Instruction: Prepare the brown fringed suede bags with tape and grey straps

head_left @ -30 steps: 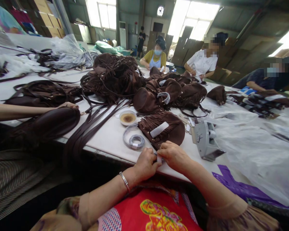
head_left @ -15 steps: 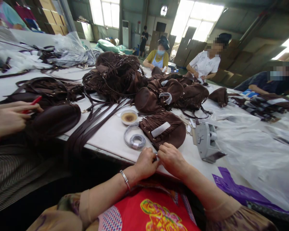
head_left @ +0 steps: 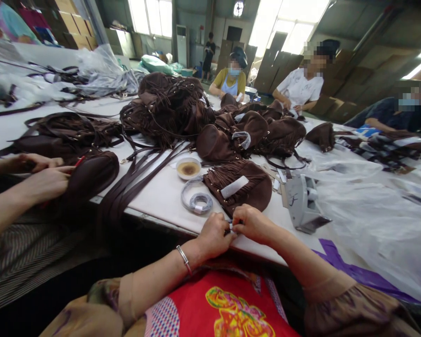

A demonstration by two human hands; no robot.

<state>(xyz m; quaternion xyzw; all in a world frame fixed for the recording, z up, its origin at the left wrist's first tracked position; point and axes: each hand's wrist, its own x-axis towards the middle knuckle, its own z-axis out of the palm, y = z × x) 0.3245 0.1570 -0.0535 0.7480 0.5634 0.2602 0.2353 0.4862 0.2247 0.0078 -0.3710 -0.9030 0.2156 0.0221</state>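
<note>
At the table [head_left: 157, 189] near edge, fingertips of left hand [head_left: 214, 235] and right hand [head_left: 254, 223] pinch one small white strip [head_left: 232, 230] between them. Just beyond: fringed brown bag [head_left: 245, 187], wire coil [head_left: 196, 202], grey dispenser [head_left: 301, 206].

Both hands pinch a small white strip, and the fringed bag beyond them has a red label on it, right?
No: the head view shows the label on the fringed bag is white, not red. The left hand and right hand do pinch the small strip.
</note>
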